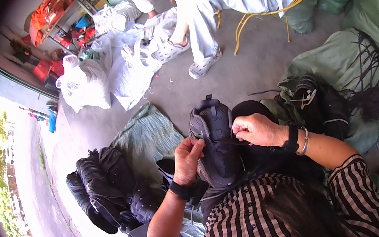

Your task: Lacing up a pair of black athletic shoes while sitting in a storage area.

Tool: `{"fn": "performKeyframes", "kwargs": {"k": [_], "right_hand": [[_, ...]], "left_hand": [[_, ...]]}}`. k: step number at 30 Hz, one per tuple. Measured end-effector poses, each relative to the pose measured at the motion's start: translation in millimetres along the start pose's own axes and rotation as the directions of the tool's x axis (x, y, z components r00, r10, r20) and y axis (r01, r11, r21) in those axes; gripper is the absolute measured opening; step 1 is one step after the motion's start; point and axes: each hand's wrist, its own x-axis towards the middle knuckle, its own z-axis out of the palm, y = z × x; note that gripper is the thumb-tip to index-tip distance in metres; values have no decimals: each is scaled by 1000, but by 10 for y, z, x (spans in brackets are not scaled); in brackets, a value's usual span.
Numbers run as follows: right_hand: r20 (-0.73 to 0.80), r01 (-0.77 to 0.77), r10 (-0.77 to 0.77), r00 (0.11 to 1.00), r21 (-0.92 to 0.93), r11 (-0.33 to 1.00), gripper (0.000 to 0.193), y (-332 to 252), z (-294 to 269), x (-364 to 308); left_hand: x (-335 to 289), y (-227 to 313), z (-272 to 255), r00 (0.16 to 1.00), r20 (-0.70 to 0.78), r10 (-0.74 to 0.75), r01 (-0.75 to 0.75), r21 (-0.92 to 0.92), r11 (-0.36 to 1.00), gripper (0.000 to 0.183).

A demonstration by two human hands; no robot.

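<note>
A dark grey sneaker [225,162] rests in front of my body, its toe toward me and the pull loop at its heel pointing away. My left hand [187,160] is closed in a pinch against the left edge of the lacing area; what sits between the fingertips is too small to make out. On the other side, my right hand [259,130] pinches a thin dark shoelace just off the shoe's right edge. Part of the lace crosses the tongue. A dark rounded shape [250,108] lies behind my right hand, partly hidden by it.
Several dark shoes [105,180] are heaped at left beside a green woven sack [147,129]. More shoes [307,93] and dark laces [372,61] lie on a sack at right. Ahead, a person in light clothes [204,18] sits on a yellow-framed chair [276,10], near white bags [83,83].
</note>
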Motion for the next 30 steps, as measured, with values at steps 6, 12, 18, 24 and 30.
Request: {"fn": "performKeyframes", "kwargs": {"k": [6, 12, 18, 24, 30], "right_hand": [[50, -71, 69, 996, 35, 997, 7, 6, 8, -62], [23, 238, -241, 970, -273, 932, 19, -17, -1, -117], [221, 547, -545, 809, -624, 558, 14, -168, -77, 106], [427, 596, -416, 803, -570, 566, 8, -125, -98, 287], [486, 650, -436, 757, -499, 573, 8, -42, -19, 387]], "left_hand": [[-60, 73, 152, 837, 101, 537, -383, 810, 444, 16], [-78, 374, -9, 837, 351, 420, -484, 833, 268, 15], [249, 788, -49, 506, 786, 355, -805, 578, -133, 34], [474, 903, 47, 357, 933, -35, -918, 343, -201, 29], [471, 701, 24, 473, 880, -38, -867, 458, -196, 27]]}}
